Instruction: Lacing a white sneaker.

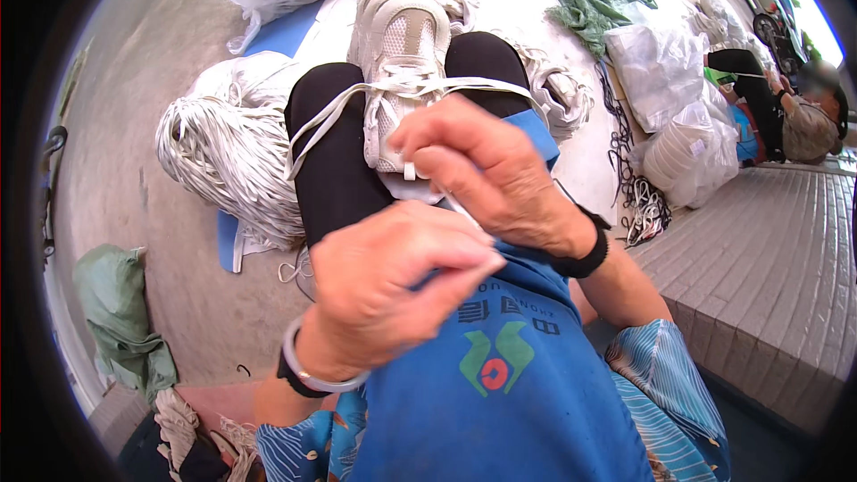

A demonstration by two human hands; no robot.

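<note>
left hand (370, 281) appears to pinch a white lace (461, 212) above the lap; ahead, between the knees (327, 98), a pale shoe (402, 31) points lengthwise away; right hand (495, 165), nearer it, curls, grasp unclear.

Blur softens the left grip (384, 281) and right grip (500, 165); the lower edge crops the blue apron (500, 442).

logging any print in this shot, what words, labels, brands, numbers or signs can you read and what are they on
Blue apron: dark lettering in two scripts above a green-and-red emblem; I won't copy the wording.
Clear plastic bag at right: possible small mark, too blurred to read.
Pale shoe: no lettering I can make out.
</note>
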